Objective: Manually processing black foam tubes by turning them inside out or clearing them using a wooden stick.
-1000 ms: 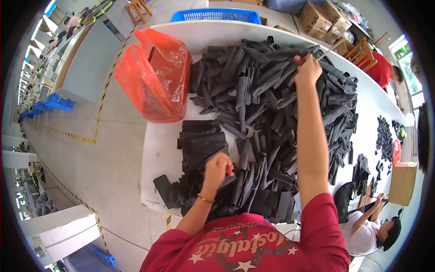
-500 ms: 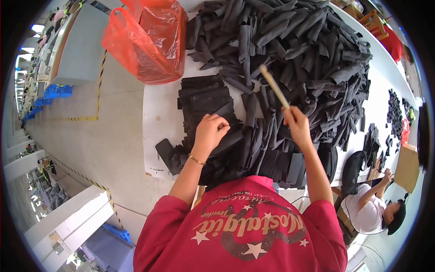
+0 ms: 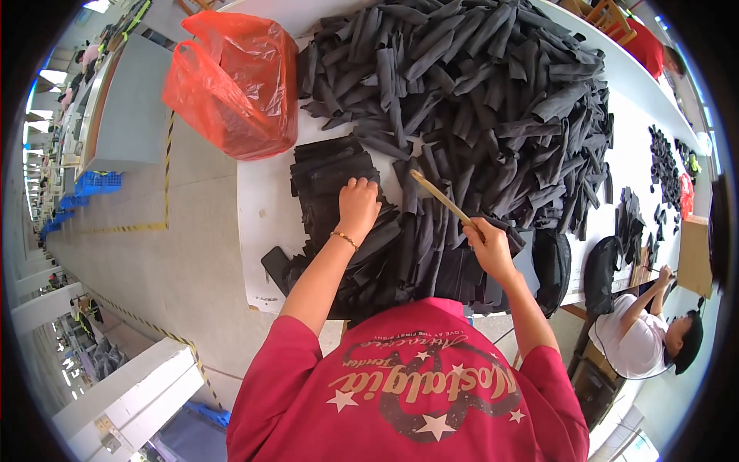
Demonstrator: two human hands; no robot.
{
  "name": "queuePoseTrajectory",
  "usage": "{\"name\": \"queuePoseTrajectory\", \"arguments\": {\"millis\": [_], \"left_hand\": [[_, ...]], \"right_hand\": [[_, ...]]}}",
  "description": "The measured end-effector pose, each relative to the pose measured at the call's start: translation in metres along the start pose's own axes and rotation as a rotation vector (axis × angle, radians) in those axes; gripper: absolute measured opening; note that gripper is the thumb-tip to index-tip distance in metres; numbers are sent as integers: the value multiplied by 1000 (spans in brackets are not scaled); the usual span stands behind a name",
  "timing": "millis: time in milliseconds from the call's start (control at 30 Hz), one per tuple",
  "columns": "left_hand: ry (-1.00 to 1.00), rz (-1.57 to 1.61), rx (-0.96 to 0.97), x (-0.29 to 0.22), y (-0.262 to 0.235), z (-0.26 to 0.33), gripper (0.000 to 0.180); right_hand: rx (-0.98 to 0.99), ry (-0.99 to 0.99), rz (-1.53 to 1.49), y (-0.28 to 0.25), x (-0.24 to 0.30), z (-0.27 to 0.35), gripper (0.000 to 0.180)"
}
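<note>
My right hand (image 3: 489, 248) is closed around a thin, pale wooden stick (image 3: 440, 195), which slants up and left over the black fabric. Behind those fingers lies a dark rolled piece; whether they touch it I cannot tell. On the left, my left hand (image 3: 359, 206) rests with bent fingers on a layered stack of flat black fabric pieces (image 3: 325, 165). Its fingertips point down into the stack, so anything between them is hidden. Beyond both hands spreads a large heap of loose black fabric tubes (image 3: 493, 92).
A red plastic bag (image 3: 239, 88) stands at the table's far left corner. A dark phone (image 3: 275, 266) lies by the left edge of the white table (image 3: 258, 208). Black pouches (image 3: 553, 269) lie to the right, where another person (image 3: 635, 335) sits working. A cardboard box (image 3: 694, 258) is beyond.
My left hand has moved up and away from me onto the stack. My right hand has come lower and leftward, and the stick's tip has dropped toward the stack.
</note>
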State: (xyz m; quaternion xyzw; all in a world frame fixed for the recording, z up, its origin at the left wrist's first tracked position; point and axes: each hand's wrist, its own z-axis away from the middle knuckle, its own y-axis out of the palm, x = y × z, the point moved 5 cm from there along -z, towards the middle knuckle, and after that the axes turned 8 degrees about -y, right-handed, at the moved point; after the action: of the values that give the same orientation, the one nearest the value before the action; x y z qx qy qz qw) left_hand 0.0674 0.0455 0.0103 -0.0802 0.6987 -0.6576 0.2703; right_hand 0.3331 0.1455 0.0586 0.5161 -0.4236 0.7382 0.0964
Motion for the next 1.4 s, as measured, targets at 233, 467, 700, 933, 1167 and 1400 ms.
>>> {"name": "queuePoseTrajectory", "arguments": {"millis": [233,467,700,933,1167,1400], "left_hand": [[-67,82,-3,11,4,3,16],[-72,416,25,6,-39,7,12],[-47,489,10,-3,-62,13,11],[288,517,-76,-69,-94,29,14],[-490,2142,-14,-8,-54,55,32],[-798,2277,-131,-39,-41,62,21]], "right_hand": [[52,-126,138,6,10,-5,19],[126,-488,603,-4,29,-21,11],[225,-580,653,-9,39,-31,12],[258,-243,57,38,54,-38,27],[221,-214,-297,86,75,-11,28],[-103,-138,-142,118,90,9,21]]}}
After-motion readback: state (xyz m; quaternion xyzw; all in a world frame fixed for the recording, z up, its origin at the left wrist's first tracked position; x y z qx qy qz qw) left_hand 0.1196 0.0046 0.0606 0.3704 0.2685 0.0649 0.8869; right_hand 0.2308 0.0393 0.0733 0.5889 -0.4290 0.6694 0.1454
